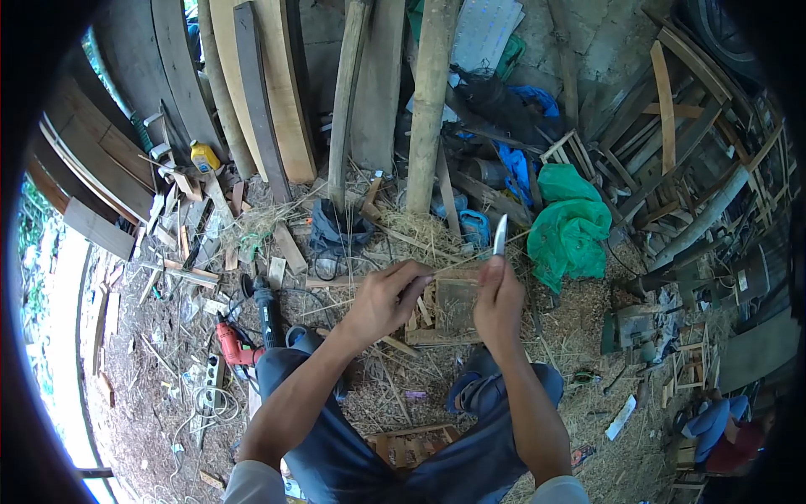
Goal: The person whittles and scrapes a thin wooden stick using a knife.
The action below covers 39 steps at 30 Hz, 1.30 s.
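My right hand point(500, 307) is closed around the handle of a knife, its blade point(501, 235) pointing up and away from me. Between thumb and fingers, my left hand point(384, 301) pinches a thin pale strip point(453, 270), which looks like split bamboo or cane. The strip runs across toward my right hand, near the base of the blade. Whether the edge touches it I cannot tell. Both hands are raised above my knees, and the knife's handle is mostly hidden by my fingers.
A red power drill point(236, 344) and a dark angle grinder point(268, 312) lie left of my knee, near a power strip point(210, 388). Wood scraps and shavings cover the ground. A green plastic sheet point(571, 223) lies ahead right; another person point(729, 437) sits at far right.
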### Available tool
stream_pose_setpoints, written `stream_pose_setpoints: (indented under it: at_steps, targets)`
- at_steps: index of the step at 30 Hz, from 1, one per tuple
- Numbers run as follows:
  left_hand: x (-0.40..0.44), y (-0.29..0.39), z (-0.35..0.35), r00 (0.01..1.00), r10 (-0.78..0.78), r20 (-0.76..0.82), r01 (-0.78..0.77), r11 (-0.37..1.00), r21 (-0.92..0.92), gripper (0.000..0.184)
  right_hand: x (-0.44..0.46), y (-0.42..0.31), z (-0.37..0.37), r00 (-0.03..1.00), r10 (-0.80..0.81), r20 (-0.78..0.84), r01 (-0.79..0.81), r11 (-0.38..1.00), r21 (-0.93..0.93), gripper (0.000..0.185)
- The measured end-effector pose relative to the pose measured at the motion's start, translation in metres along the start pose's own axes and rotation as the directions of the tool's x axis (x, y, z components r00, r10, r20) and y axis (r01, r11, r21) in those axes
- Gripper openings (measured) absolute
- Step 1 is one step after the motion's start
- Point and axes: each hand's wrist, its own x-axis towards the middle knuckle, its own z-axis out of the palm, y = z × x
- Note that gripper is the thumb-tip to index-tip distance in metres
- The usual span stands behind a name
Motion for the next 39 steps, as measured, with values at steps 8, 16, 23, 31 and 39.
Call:
stream_pose_setpoints:
  at_steps: [8, 16, 23, 31, 39]
  targets:
    - [-0.003, 0.001, 0.002, 0.995, 0.1, -0.011, -0.099, 0.992, 0.08, 0.013, -0.006, 0.007, 0.009, 0.994, -0.002, 0.112, 0.003, 1.0, -0.016, 0.038]
    - [-0.006, -0.004, 0.004, 0.994, 0.109, 0.004, -0.107, 0.976, 0.188, 0.011, -0.009, 0.008, 0.018, 0.984, -0.044, 0.17, 0.063, 0.992, -0.106, 0.034]
    - [-0.006, -0.004, 0.007, 0.994, 0.112, -0.002, -0.109, 0.97, 0.216, 0.012, -0.019, 0.005, 0.022, 0.956, -0.191, 0.224, 0.206, 0.978, -0.044, 0.035]
    - [-0.005, -0.003, 0.008, 0.995, 0.084, -0.049, -0.074, 0.98, 0.184, 0.011, -0.01, -0.001, 0.011, 0.995, -0.059, 0.085, 0.068, 0.993, -0.102, 0.039]
    - [-0.007, -0.004, 0.008, 0.998, 0.059, -0.004, -0.057, 0.977, 0.205, 0.01, -0.014, 0.008, 0.014, 0.987, -0.046, 0.154, 0.058, 0.996, -0.073, 0.039]
